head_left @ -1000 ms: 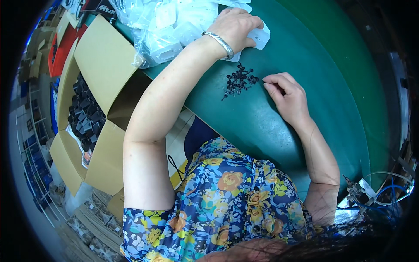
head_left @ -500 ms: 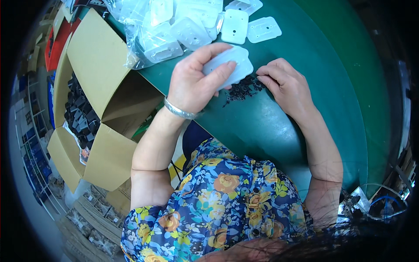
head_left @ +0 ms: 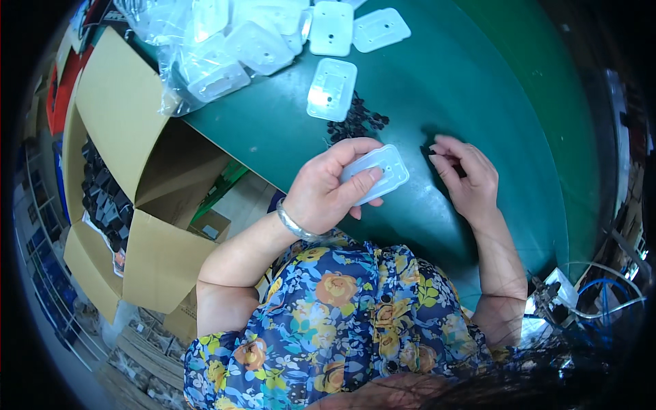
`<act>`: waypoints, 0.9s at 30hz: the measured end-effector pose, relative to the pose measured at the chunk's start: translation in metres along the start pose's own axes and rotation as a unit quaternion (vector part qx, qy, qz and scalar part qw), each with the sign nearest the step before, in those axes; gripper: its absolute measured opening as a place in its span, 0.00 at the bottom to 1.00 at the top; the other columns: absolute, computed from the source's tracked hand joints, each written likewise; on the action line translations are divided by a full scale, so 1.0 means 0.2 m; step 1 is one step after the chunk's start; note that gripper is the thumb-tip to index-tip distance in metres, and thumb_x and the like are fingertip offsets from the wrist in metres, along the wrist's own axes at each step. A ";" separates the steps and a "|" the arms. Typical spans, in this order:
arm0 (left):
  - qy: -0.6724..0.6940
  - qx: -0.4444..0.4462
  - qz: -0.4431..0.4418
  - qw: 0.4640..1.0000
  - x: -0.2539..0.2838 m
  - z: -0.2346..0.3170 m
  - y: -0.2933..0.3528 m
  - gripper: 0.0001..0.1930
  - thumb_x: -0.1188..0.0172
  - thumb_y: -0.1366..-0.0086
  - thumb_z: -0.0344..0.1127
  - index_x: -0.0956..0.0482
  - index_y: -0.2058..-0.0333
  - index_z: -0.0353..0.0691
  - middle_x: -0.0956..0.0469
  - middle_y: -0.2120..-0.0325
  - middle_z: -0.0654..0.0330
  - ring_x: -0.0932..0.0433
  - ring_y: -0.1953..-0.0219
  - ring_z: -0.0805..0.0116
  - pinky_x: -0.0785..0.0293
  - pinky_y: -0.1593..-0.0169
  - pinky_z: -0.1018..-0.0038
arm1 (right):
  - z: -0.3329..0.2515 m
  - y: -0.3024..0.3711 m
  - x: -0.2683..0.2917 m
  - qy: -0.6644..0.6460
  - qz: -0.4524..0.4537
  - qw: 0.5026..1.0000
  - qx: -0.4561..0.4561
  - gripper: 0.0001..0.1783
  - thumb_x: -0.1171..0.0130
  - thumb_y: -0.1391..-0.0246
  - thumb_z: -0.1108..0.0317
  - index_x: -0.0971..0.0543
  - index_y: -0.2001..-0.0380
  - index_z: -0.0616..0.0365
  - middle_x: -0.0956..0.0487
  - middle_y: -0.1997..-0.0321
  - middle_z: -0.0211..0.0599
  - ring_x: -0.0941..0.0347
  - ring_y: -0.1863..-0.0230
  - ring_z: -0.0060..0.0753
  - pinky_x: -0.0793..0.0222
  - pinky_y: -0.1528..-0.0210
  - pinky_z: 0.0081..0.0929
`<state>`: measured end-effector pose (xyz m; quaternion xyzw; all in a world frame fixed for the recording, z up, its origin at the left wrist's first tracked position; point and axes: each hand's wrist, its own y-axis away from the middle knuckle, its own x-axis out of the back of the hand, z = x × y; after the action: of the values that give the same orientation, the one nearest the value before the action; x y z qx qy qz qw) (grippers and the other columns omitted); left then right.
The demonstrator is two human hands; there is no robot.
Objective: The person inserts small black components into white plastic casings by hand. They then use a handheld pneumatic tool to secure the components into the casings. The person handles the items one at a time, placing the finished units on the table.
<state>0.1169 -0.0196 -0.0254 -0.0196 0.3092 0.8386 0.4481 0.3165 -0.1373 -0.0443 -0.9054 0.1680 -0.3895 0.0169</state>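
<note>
My left hand (head_left: 328,184) is closed round a translucent white plastic plate (head_left: 391,169), thumb on its upper face and fingers beneath. The plate has rounded corners and small holes, and is held tilted over the green table. To its right, my right hand (head_left: 470,176) pinches a small black part (head_left: 432,152) between thumb and fingertips; its exact shape is too small to tell. Beyond my left hand lies a pile of small black parts (head_left: 359,121). Another white plate (head_left: 332,89) lies flat at the pile's far left edge.
More white plates (head_left: 260,48) are heaped in and around a clear plastic bag at the far left, with loose plates (head_left: 381,30) beside them. Left of the green table (head_left: 499,102) stands an open cardboard box (head_left: 171,256) holding black pieces (head_left: 106,195). Cables (head_left: 605,307) lie at the right.
Both hands have come nearer my body, the left one still holding its plate. My right hand has left the black pile. The plate by the pile now shows. The view has shifted.
</note>
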 end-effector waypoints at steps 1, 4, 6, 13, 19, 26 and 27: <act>0.001 0.004 -0.012 1.000 -0.02 -0.03 -0.01 0.17 0.49 0.35 0.31 0.36 0.48 0.35 0.24 0.63 0.58 0.22 0.70 0.74 0.28 0.76 0.84 | -0.02 0.04 0.00 -0.022 0.002 0.998 -0.062 0.12 0.36 0.59 0.79 0.21 0.67 0.60 0.21 0.69 0.37 0.24 0.71 0.30 0.28 0.70 0.23; -0.013 -0.024 -0.033 0.999 -0.06 -0.07 -0.02 0.18 0.50 0.35 0.30 0.37 0.47 0.35 0.25 0.63 0.59 0.23 0.67 0.74 0.28 0.73 0.84 | -0.05 0.09 0.01 -0.166 0.043 0.974 -0.149 0.11 0.37 0.56 0.79 0.21 0.66 0.60 0.21 0.69 0.37 0.24 0.69 0.25 0.29 0.69 0.21; -0.013 -0.010 -0.049 0.999 -0.09 -0.08 -0.03 0.19 0.51 0.34 0.30 0.39 0.46 0.35 0.25 0.62 0.59 0.23 0.65 0.74 0.27 0.71 0.83 | -0.09 0.13 0.03 -0.227 0.053 0.957 -0.172 0.09 0.38 0.56 0.79 0.21 0.68 0.60 0.21 0.69 0.37 0.24 0.68 0.27 0.28 0.69 0.22; -0.033 -0.002 -0.073 0.997 -0.09 -0.10 -0.03 0.17 0.49 0.35 0.32 0.35 0.49 0.34 0.24 0.64 0.60 0.24 0.65 0.76 0.28 0.70 0.83 | -0.16 0.12 0.01 -0.086 -0.004 0.996 0.010 0.09 0.36 0.62 0.78 0.22 0.73 0.57 0.21 0.70 0.34 0.25 0.67 0.39 0.29 0.67 0.29; -0.057 0.003 -0.087 0.995 -0.11 -0.12 -0.02 0.17 0.49 0.36 0.31 0.34 0.49 0.34 0.23 0.64 0.60 0.24 0.65 0.77 0.28 0.70 0.83 | -0.18 0.11 0.05 -0.018 -0.053 0.996 0.065 0.14 0.35 0.68 0.77 0.21 0.72 0.53 0.25 0.69 0.30 0.29 0.66 0.35 0.31 0.69 0.28; -0.041 0.025 -0.122 0.991 -0.09 -0.11 -0.01 0.17 0.51 0.36 0.30 0.33 0.49 0.33 0.23 0.64 0.60 0.25 0.66 0.79 0.29 0.70 0.83 | -0.17 0.08 0.08 -0.004 -0.122 0.989 0.088 0.14 0.37 0.69 0.78 0.22 0.73 0.54 0.27 0.69 0.29 0.30 0.66 0.36 0.32 0.70 0.29; -0.039 0.026 -0.126 0.991 -0.10 -0.11 -0.01 0.16 0.51 0.36 0.30 0.33 0.49 0.33 0.23 0.64 0.60 0.25 0.66 0.79 0.29 0.70 0.83 | -0.17 0.07 0.08 -0.005 -0.132 0.987 0.094 0.14 0.38 0.69 0.78 0.22 0.73 0.54 0.27 0.69 0.29 0.30 0.66 0.36 0.32 0.70 0.29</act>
<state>0.1242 -0.0447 -0.0372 -0.0140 0.3087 0.7671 0.5623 0.2986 -0.1531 -0.0122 -0.9158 0.0095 -0.3981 0.0516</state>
